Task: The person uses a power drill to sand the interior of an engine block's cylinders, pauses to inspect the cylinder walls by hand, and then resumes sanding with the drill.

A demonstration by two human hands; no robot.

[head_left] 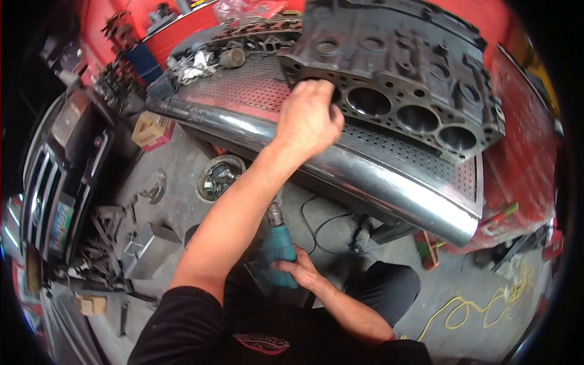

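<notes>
A grey engine block (389, 73) lies on the perforated metal bench, its row of round cylinder bores facing me. My left hand (310, 115) reaches up to the bore at the left end, fingers bent together over its opening. The fingertips are hidden in or behind that opening, so whatever they may hold does not show. Low in front of my body, my right hand (298, 271) is wrapped around a teal power drill (279, 246). The drill's chuck (275, 213) points up toward the bench, apart from the block.
The bench (243, 82) has a rounded metal front edge (389, 185). Metal parts (231, 58) lie at its left end. Below are a bucket of parts (220, 176), a black cable (316, 225) and a yellow cord (465, 310). A car front (61, 182) stands at left.
</notes>
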